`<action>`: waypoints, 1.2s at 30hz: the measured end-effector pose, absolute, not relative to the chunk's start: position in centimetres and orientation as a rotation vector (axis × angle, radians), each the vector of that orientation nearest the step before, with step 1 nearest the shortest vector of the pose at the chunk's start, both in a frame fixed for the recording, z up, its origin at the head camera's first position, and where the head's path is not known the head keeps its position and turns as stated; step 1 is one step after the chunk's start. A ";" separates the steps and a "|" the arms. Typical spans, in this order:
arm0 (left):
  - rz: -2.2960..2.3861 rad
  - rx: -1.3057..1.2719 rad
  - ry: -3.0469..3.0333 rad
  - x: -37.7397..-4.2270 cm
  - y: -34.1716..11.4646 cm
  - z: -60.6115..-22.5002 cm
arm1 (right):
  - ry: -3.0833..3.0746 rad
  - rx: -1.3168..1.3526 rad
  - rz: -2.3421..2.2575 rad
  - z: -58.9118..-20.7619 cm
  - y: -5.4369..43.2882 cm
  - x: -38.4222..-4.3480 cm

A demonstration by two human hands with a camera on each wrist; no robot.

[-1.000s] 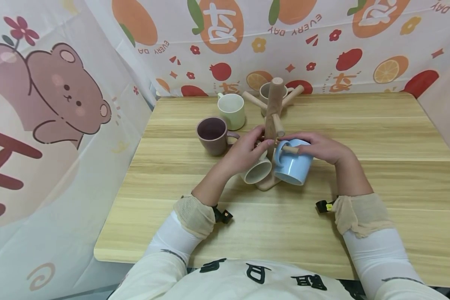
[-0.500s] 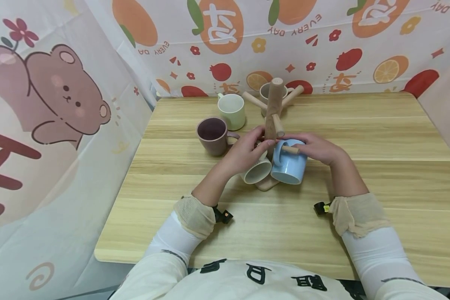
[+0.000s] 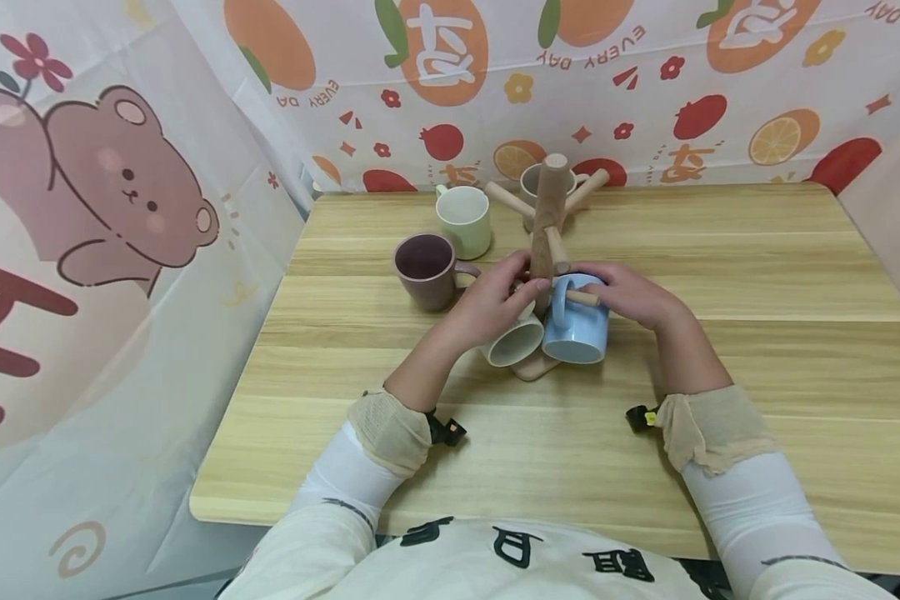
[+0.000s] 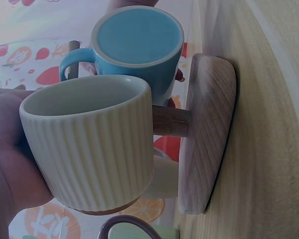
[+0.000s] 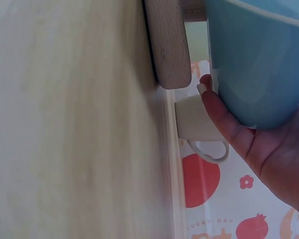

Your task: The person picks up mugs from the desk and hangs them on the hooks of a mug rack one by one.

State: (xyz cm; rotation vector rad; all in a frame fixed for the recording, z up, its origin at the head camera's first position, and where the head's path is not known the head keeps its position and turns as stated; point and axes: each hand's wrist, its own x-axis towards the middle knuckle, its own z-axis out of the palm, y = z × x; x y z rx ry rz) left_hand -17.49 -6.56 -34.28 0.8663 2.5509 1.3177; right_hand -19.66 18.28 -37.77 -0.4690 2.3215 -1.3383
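Note:
My right hand (image 3: 626, 292) grips a light blue mug (image 3: 576, 333), fingers at its far side. The mug hangs tilted, its handle looped around a lower peg (image 3: 587, 298) of a wooden mug tree (image 3: 549, 200). My left hand (image 3: 495, 300) holds the tree's post, thumb in front and fingers behind. A ribbed white mug (image 4: 89, 144) hangs beside that hand, its mouth toward me. In the right wrist view, fingers and palm wrap the blue mug (image 5: 261, 59). Where the left fingertips end is hidden in the left wrist view.
A purple mug (image 3: 426, 271) and a pale green mug (image 3: 465, 221) stand left of the tree. Another whitish mug (image 3: 530, 179) stands behind it. The wooden table (image 3: 720, 250) meets a fruit-print curtain (image 3: 645, 83) at its back edge.
The right hand has moved slightly left with the blue mug, bringing it closer to the post and turning it more upright. The left hand and the tree have stayed put.

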 end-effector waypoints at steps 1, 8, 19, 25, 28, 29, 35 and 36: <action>1.320 0.870 2.549 -17.5 -6.6 -34.3 | 2.322 -0.462 -1.338 -37.8 18.3 -19.6; 1.322 0.866 2.541 -17.6 -6.5 -34.4 | 2.310 -0.460 -1.340 -37.5 18.4 -19.7; 1.313 0.833 2.530 -17.5 -6.6 -34.2 | 2.272 -0.438 -1.426 -38.4 18.8 -20.4; 1.261 0.835 2.566 -17.2 -6.7 -34.2 | 2.242 -0.388 -1.406 -38.4 18.8 -20.1; 1.205 0.841 2.632 -17.0 -6.6 -34.1 | 2.217 -0.380 -1.399 -38.5 18.9 -20.1; 1.189 0.845 2.657 -17.0 -6.6 -34.0 | 2.213 -0.380 -1.400 -38.4 18.9 -20.1; 1.071 0.858 2.834 -16.1 -6.0 -33.5 | 2.203 -0.384 -1.396 -38.2 18.8 -20.2; 1.049 0.856 2.865 -16.0 -5.9 -33.4 | 2.202 -0.387 -1.395 -38.2 18.8 -20.2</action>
